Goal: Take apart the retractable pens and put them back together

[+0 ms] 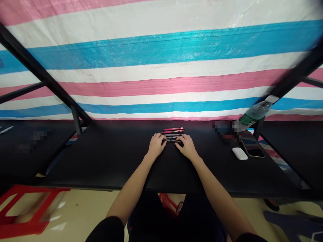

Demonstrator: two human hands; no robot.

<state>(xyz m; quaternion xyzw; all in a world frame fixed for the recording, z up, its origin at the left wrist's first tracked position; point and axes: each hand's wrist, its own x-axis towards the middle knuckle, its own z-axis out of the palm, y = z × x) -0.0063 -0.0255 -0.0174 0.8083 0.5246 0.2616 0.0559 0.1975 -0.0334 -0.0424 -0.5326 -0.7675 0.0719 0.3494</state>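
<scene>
Several pens lie side by side, roughly parallel, on the black table (106,154). Two red pens (173,129) are at the far side of the row, with grey and black pens (174,135) nearer to me. My left hand (156,145) has its fingers closed round the left end of the nearest black pen (172,141). At the pen's right end, my right hand (186,146) holds it between thumb and fingers. Both hands rest low at the table surface, and their fingertips partly cover the ends of the pens.
To the right are a white case (240,153), a phone (253,145) and a clear bottle (256,113) leaning near the black frame. Behind the table hangs a striped sheet (161,50). A red stool (30,225) stands at lower left.
</scene>
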